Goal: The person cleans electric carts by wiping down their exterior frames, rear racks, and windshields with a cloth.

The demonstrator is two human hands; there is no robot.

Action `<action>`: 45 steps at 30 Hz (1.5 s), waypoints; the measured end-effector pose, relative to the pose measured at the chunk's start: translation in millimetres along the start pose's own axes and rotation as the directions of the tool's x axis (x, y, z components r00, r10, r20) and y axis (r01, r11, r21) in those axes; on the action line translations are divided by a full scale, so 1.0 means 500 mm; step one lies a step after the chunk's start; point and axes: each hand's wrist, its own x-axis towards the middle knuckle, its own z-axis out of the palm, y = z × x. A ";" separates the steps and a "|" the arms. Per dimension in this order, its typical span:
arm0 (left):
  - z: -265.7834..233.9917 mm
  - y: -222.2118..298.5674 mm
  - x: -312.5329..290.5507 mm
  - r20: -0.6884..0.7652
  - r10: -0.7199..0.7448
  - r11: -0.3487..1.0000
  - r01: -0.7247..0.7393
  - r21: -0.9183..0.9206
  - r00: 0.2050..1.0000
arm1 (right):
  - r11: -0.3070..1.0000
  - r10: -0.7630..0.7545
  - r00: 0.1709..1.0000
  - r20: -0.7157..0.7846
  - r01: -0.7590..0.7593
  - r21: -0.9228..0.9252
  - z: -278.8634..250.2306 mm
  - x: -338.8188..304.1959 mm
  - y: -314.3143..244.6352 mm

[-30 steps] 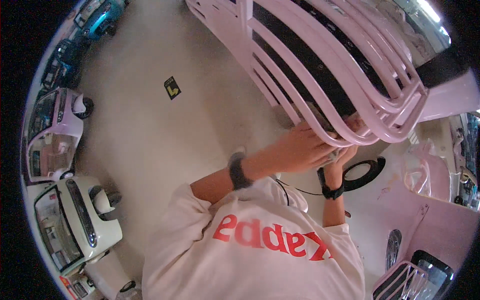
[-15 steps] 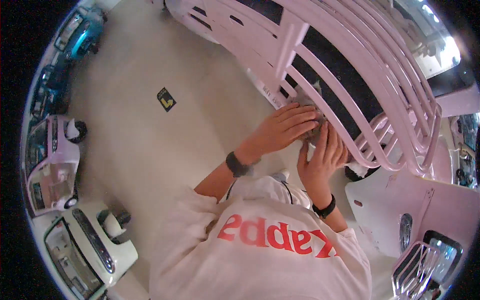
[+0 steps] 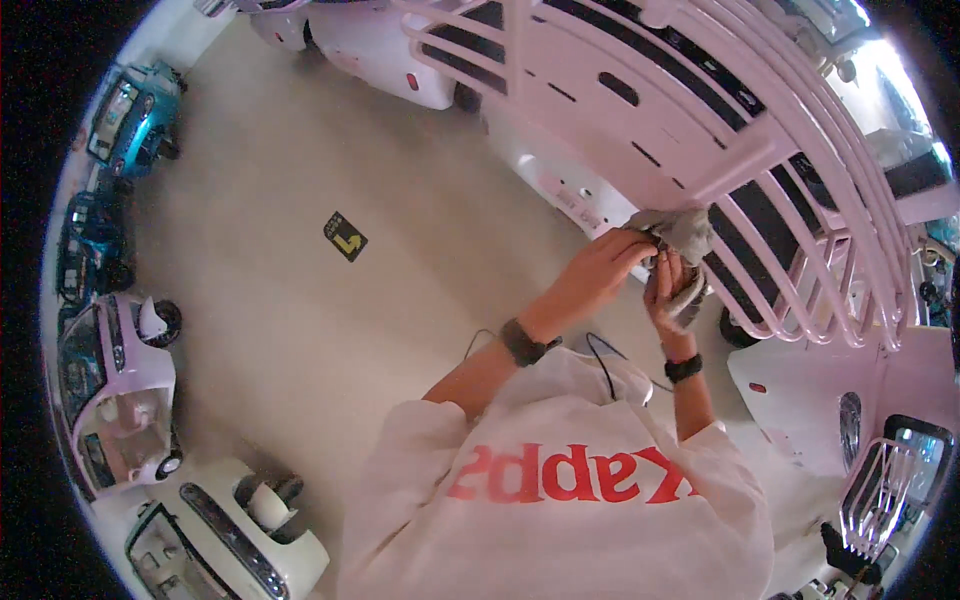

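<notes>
A crumpled grey cloth (image 3: 685,230) is bunched up against the bars of a pink tubular rack (image 3: 745,160). My left hand (image 3: 603,265) pinches the cloth's near edge, its fingers bent and pressed in. Close beside it, my right hand (image 3: 670,285) has its fingers curled into the same cloth, and a fold of it hangs along the palm side. Both hands are almost touching. Part of the cloth and some fingertips are hidden behind the fingers and folds.
The rack belongs to a pink vehicle (image 3: 560,130) whose pale bumper (image 3: 570,200) sits below. A pink panel (image 3: 800,385) with another rack stands at the right. Small pink (image 3: 135,390) and white (image 3: 215,545) vehicles line the left. A dark floor sticker (image 3: 345,237) lies on the floor.
My hands lay flatter over the cloth before; now their fingers are bent and the cloth is gathered up, showing more. The view has shifted, with more of the pink vehicle in it.
</notes>
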 end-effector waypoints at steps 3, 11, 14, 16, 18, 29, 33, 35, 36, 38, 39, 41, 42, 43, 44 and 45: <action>-0.014 -0.024 0.004 0.060 -0.014 1.000 0.013 0.018 0.998 | 0.997 0.075 0.997 -0.004 -0.075 -0.025 0.012 0.003 -0.006; -0.116 -0.114 0.018 -0.003 -0.055 0.997 0.055 0.051 0.998 | 0.999 -0.011 0.998 -0.054 0.014 0.048 0.091 0.169 -0.066; -0.159 -0.169 0.029 -0.109 -0.079 0.995 0.085 0.050 0.991 | 0.999 0.030 0.999 -0.016 -0.030 0.032 0.131 0.243 -0.115; -0.191 -0.218 0.041 -0.178 -0.038 0.988 0.064 0.142 0.983 | 0.998 0.053 0.999 0.012 -0.054 0.039 0.183 0.279 -0.140; -0.227 -0.261 0.054 -0.226 -0.035 0.983 0.074 0.167 0.974 | 0.976 0.042 0.996 -0.073 -0.025 0.218 0.242 0.325 -0.159; -0.459 -0.473 0.152 -0.130 -0.223 0.944 0.247 0.217 0.966 | 0.918 0.258 0.907 0.334 -0.337 0.207 0.345 0.614 -0.317; -0.524 -0.531 0.187 0.082 -0.382 0.922 0.374 0.098 0.920 | 0.935 0.280 0.921 0.272 -0.326 0.140 0.405 0.691 -0.323; -0.527 -0.556 0.178 0.105 -0.408 0.909 0.415 -0.049 0.907 | 0.942 0.271 0.921 0.278 -0.314 0.120 0.416 0.690 -0.327; -0.517 -0.580 0.169 0.059 -0.312 0.947 0.315 -0.060 0.948 | 0.950 0.263 0.926 0.272 -0.298 0.095 0.423 0.693 -0.321; -0.507 -0.628 0.171 0.019 -0.197 0.978 0.198 -0.065 0.980 | 0.917 0.306 0.926 0.222 -0.349 0.193 0.447 0.694 -0.312; -0.501 -0.648 0.172 0.138 -0.235 0.957 0.254 -0.142 0.962 | 0.910 0.314 0.920 0.235 -0.362 0.201 0.456 0.687 -0.309; -0.510 -0.665 0.180 0.274 -0.255 0.932 0.311 -0.186 0.927 | 0.894 0.339 0.912 0.232 -0.389 0.223 0.463 0.693 -0.315; -0.519 -0.679 0.185 0.343 -0.243 0.921 0.327 -0.212 0.907 | 0.779 0.402 0.894 0.199 -0.448 0.440 0.466 0.707 -0.321; -0.534 -0.687 0.190 0.413 -0.223 0.909 0.341 -0.239 0.883 | 0.622 0.470 0.865 0.175 -0.465 0.630 0.464 0.725 -0.328; -0.553 -0.702 0.187 0.426 -0.212 0.913 0.334 -0.236 0.879 | 0.619 0.485 0.859 0.166 -0.471 0.628 0.470 0.743 -0.335; -0.573 -0.719 0.189 0.418 -0.243 0.892 0.371 -0.257 0.875 | 0.624 0.473 0.845 0.249 -0.521 0.582 0.483 0.763 -0.336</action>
